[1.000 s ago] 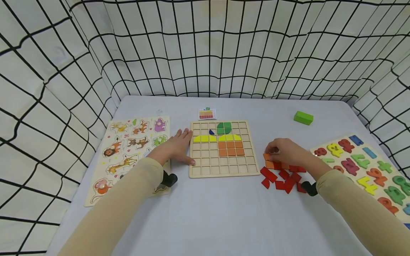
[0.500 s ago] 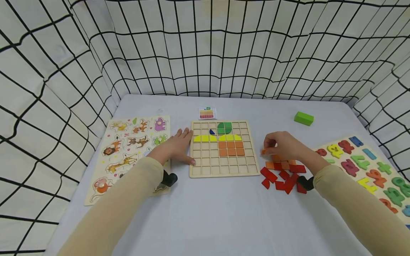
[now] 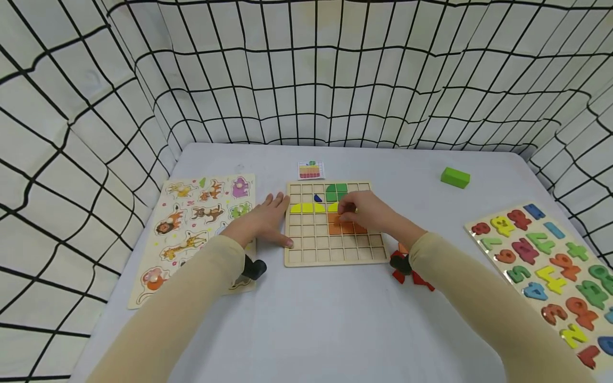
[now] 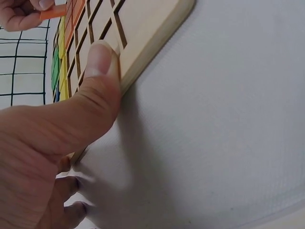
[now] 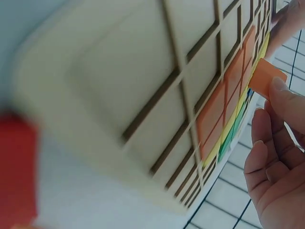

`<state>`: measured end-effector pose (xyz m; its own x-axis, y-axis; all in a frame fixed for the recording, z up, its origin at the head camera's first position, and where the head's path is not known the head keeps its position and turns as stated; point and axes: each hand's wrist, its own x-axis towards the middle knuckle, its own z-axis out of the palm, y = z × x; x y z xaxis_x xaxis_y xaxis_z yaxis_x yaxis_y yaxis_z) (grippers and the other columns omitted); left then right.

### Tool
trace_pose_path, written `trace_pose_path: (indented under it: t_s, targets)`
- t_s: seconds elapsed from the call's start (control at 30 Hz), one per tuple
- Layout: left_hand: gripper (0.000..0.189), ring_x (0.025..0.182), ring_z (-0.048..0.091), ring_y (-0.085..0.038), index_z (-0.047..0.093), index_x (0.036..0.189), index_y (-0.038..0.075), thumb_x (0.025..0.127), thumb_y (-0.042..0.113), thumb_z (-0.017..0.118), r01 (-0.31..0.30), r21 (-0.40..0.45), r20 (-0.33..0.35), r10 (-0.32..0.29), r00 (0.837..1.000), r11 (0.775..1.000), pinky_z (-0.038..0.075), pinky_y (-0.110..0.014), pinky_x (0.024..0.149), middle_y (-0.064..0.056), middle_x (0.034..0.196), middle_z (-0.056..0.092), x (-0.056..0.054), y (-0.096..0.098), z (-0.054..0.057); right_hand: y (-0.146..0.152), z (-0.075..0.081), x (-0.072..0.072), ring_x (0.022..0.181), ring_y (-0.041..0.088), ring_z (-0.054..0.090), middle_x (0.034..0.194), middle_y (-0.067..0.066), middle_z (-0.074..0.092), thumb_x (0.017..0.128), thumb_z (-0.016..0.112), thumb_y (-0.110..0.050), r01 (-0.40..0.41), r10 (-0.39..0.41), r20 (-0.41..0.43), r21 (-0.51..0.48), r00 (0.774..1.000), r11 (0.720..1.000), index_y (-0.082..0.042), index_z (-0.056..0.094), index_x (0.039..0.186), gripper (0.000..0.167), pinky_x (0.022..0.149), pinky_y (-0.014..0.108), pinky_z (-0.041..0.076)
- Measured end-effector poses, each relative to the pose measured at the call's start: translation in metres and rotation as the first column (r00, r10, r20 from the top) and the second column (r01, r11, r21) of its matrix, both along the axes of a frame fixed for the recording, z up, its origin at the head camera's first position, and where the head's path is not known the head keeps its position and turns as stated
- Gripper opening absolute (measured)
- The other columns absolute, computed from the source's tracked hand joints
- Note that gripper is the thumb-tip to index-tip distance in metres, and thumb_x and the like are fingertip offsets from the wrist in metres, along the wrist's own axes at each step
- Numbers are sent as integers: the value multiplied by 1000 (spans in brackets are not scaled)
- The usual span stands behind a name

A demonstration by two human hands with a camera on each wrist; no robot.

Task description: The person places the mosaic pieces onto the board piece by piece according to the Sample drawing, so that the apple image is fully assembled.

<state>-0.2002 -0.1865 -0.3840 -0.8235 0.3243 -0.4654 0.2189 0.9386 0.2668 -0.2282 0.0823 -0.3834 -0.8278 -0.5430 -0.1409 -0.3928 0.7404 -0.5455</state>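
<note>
Fingers of the L hand point(image 3: 261, 221) lie apart at the left edge of the grid board point(image 3: 306, 242), just R of the animal puzzle point(image 3: 227, 197); thumb's on the board's near corner, the others down by its edge, clamped on nothing. Board looks like stiff wood, prob. light enough to skid on the smooth worktop point(image 3: 306, 319), so flat pressure on the bare rim should do, w/o squeezing. Moving R, yellow pieces point(image 3: 306, 208) sit in the grid, then a blue piece point(image 3: 317, 198) & green pieces point(image 3: 337, 192), w/ laid orange tiles point(image 5: 212, 124) nearer the person. Over these is the R hand point(image 3: 365, 210), its thumb & fingers pinched together on one orange tile point(image 5: 262, 76), above the board; whether it touches the pieces below, can't tell. Tile seems v. light, rigid, thin, w/ smooth faces that may slip or twist if the pinch is off-centre; prob. not fragile, though corners might chip. Best hold: opp. edges or one end, as now, leaving the far edge free to find its slot. Further R, partly hidden by the sleeve, loose red tiles point(image 3: 421, 280) lie flat & would prob. need a fingernail under an edge. Beyond: green block point(image 3: 455, 177), chunky, easy by its sides, & the number puzzle point(image 3: 543, 259), far R.
</note>
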Motion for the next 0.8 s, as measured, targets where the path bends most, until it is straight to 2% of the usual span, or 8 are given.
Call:
trace_pose_path:
  t_s: [0.23,0.47,0.8]
  targets:
    - [121,159,-4,-42,4,164,2,84,50,81,12,18,2,-12,1000,1000,9,-55,130,-20,172,-2,-1,-3,1,-22,-2,-1,92,19,59,97,2,70,95,74,-17,5,-5,11,-2,1000,1000,-12,72,97,6,86,31,54]
    - [123,159,-4,-43,4,164,1,83,47,83,37,21,24,-37,999,999,8,-54,130,-21,171,-3,-2,-6,5,-35,-3,-3,93,20,58,99,3,70,98,71,-16,19,-19,23,-1,1000,1000,-11,73,99,5,87,30,54]
    - [123,159,-5,-42,3,164,2,82,48,83,19,10,28,-19,999,1000,8,-55,130,-20,172,-4,-2,-3,4,-47,-6,-5,92,20,58,100,4,68,97,71,-18,37,-38,8,51,999,998,-10,74,100,9,85,29,55]
